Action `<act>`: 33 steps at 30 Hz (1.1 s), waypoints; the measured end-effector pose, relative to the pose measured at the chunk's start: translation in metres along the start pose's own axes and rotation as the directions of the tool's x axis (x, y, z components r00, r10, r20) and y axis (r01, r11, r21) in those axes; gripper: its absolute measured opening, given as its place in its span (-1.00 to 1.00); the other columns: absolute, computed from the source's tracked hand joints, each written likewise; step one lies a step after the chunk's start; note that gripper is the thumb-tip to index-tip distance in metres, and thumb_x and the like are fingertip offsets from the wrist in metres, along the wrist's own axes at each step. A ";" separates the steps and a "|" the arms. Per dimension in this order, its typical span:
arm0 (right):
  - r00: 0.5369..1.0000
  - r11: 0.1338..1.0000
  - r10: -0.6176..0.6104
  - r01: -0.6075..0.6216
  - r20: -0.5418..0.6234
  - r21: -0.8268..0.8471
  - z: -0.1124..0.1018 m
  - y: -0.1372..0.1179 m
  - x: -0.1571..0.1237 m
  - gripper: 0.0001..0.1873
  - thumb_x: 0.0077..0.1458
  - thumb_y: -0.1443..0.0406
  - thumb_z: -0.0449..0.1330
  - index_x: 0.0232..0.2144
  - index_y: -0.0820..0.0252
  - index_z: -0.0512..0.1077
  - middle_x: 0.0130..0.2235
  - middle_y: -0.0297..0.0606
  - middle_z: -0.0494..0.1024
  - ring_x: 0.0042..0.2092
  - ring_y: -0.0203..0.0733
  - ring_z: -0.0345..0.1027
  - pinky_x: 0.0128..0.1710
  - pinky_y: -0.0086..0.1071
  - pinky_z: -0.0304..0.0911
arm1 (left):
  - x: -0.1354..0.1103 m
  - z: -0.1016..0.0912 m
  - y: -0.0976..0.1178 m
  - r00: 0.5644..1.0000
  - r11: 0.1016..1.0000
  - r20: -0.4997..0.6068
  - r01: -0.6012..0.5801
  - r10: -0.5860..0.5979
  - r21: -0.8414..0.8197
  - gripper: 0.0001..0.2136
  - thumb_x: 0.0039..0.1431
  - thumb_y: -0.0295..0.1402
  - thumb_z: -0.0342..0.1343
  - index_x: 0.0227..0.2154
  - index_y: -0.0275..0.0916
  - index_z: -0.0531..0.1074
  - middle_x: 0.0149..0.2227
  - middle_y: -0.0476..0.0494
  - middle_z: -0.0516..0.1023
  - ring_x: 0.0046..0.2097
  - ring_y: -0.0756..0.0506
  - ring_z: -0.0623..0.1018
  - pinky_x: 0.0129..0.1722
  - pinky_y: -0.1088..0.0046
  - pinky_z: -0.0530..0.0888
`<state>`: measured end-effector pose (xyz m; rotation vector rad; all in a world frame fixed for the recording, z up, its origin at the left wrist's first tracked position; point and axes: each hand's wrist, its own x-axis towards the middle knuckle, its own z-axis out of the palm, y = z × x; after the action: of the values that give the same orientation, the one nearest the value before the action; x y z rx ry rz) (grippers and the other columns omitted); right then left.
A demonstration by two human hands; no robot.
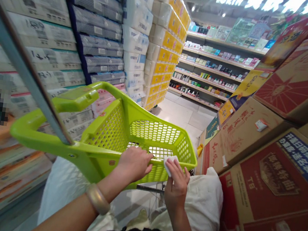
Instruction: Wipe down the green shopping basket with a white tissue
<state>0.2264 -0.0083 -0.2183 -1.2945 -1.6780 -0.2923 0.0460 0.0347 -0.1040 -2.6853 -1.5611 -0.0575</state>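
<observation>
Left hand (135,163) is closed over the near rim of the green basket (152,130), fingers curled round the edge, palm down; a pale bangle (98,199) sits on that wrist. Right hand (176,183) is just beside it on the same rim, fingers bent round a small white cloth (169,162) and pressing it against the rim's right part. The two hands are near each other, not touching.

The basket is lime-green plastic w/ mesh walls and a mesh floor, tilted toward the left of the view. Its handle (67,100) sticks up at the left. A grey metal bar (26,65) crosses diagonally in front of the basket's left end, from upper left down to the rim. No goods show through the mesh inside the basket.

Below the hands: white cloth or bags (204,203) to both sides of the person's lap, dark clothing at the bottom edge.

Right side: stacked brown cartons (277,178) w/ red and blue print, close to the right arm. Left side: stacks of wrapped packs (42,34), white and grey, then blue-edged stacks, then white and yellow packs (166,48) further down the aisle. A blurred patch covers part of the left edge, can't tell what's under it.

Far end: pale tiled floor (183,114), shelves (212,68) w/ small boxes and bottles, a lit sign overhead reading "Skin" plus other characters.
</observation>
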 end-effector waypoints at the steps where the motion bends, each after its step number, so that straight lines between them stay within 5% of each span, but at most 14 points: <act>1: 0.999 1.000 -0.029 0.029 0.027 0.008 0.001 -0.004 0.000 -0.51 0.15 0.49 -0.04 0.02 0.04 0.45 0.01 -0.26 0.59 0.14 -0.11 0.40 0.23 -0.09 -0.04 | 0.000 -0.001 0.000 1.000 1.000 0.000 0.001 -0.001 0.001 -0.78 0.21 -0.21 0.06 -0.26 -0.19 0.53 -0.28 -0.25 0.63 -0.19 -0.23 0.59 -0.20 0.29 0.42; 4: 1.000 1.000 0.028 -0.028 -0.002 -0.013 -0.006 0.007 0.001 -0.53 0.15 0.50 -0.05 -0.01 0.06 0.46 0.00 -0.25 0.60 0.12 -0.11 0.42 0.23 -0.06 -0.07 | -0.001 0.000 0.000 1.000 1.000 0.001 0.003 -0.003 0.010 -0.78 0.20 -0.21 0.06 -0.27 -0.19 0.53 -0.28 -0.24 0.63 -0.20 -0.23 0.59 -0.21 0.29 0.42; 10: 0.948 0.973 0.207 -0.225 -0.240 -0.051 -0.019 0.047 0.002 -0.62 0.13 0.47 -0.02 -0.13 0.19 0.52 -0.09 -0.11 0.63 0.04 -0.02 0.47 0.01 -0.11 0.23 | 0.001 0.003 0.000 1.000 1.000 0.002 -0.001 0.001 0.024 -0.77 0.20 -0.19 0.04 -0.30 -0.19 0.53 -0.29 -0.21 0.63 -0.21 -0.23 0.59 -0.23 0.29 0.43; 18: 1.000 1.000 0.025 -0.025 -0.009 -0.013 -0.005 0.001 0.003 -0.53 0.17 0.51 -0.06 -0.01 0.07 0.45 0.00 -0.26 0.60 0.13 -0.12 0.40 0.22 -0.07 -0.06 | 0.001 0.002 -0.001 1.000 0.999 -0.010 -0.022 0.022 0.029 -0.78 0.19 -0.21 0.05 -0.29 -0.19 0.53 -0.30 -0.22 0.64 -0.22 -0.25 0.60 -0.25 0.27 0.43; 26: 0.955 0.966 0.199 -0.229 -0.219 -0.118 -0.026 0.078 -0.001 -0.68 0.17 0.38 0.01 -0.15 0.19 0.54 -0.12 -0.10 0.64 -0.02 -0.01 0.50 -0.02 -0.11 0.28 | 0.004 0.003 -0.001 0.998 0.998 -0.015 -0.058 0.059 0.040 -0.77 0.18 -0.20 0.05 -0.33 -0.20 0.54 -0.33 -0.21 0.64 -0.25 -0.24 0.60 -0.28 0.28 0.45; 33: 0.964 0.976 0.188 -0.205 -0.186 -0.078 -0.029 0.089 -0.005 -0.69 0.20 0.34 0.03 -0.12 0.18 0.53 -0.10 -0.10 0.63 -0.01 -0.02 0.49 0.04 -0.06 0.31 | 0.016 0.002 -0.009 0.982 0.980 -0.036 -0.181 0.185 0.085 -0.72 0.15 -0.17 0.06 -0.41 -0.26 0.55 -0.38 -0.26 0.62 -0.29 -0.23 0.61 -0.33 0.31 0.46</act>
<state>0.3168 0.0058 -0.2383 -1.4517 -1.3878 -0.3623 0.0463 0.0536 -0.1055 -2.7304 -1.2691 -0.0461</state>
